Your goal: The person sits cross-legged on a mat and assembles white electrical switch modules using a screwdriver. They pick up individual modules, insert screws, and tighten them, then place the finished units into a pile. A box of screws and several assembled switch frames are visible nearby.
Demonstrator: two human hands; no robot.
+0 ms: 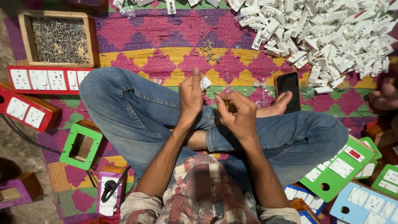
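Small white switch part pinched in left hand fingertips, above crossed legs in jeans. Right hand just right of part, clenched around yellow-handled screwdriver, thin tip angled toward part. Loose screws on patterned rug beyond part. Black phone right of part. Heap of white switch parts far right beyond. Wooden box of screws far left. Red switch panel below box.
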